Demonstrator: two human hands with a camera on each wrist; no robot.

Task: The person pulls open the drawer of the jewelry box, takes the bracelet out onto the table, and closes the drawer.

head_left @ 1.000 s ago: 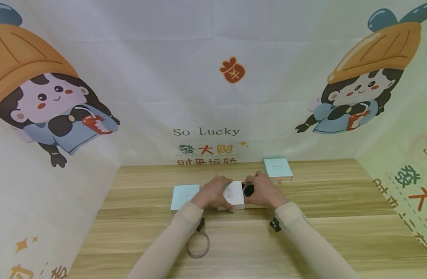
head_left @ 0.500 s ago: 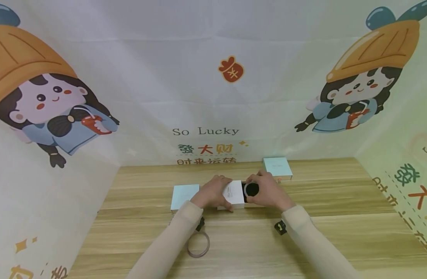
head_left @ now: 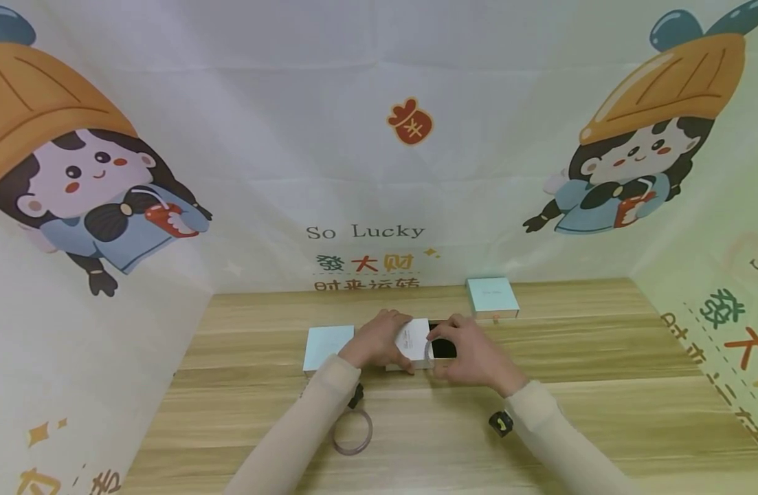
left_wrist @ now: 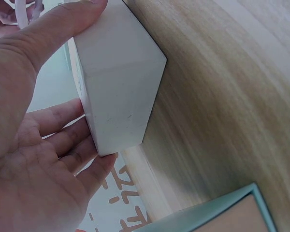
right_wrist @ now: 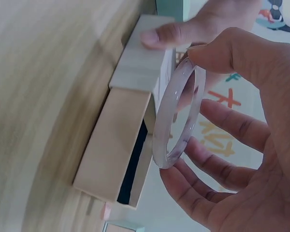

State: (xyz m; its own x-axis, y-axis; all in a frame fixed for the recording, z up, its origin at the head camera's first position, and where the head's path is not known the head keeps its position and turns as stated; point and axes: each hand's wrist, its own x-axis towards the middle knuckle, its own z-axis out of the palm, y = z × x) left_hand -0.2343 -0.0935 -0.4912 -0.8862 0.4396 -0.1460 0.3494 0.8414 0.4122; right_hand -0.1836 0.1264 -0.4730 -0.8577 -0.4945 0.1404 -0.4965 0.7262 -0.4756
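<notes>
I am in a small booth-like corner: a wood-grain table [head_left: 440, 440] closed in on three sides by creased white cloth [head_left: 261, 124] printed with cartoon figures [head_left: 91, 155] and the words "So Lucky" [head_left: 387, 232]. Whether home or shop, I cannot tell.

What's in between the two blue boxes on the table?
In the head view, from the left blue box to the right blue box: the left hand gripping a white box, its open drawer, and the right hand holding a bracelet.

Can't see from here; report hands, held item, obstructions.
Left hand gripping white rectangular box. Right hand holding pale translucent round bangle above open beige drawer. No obstruction visible.
</notes>
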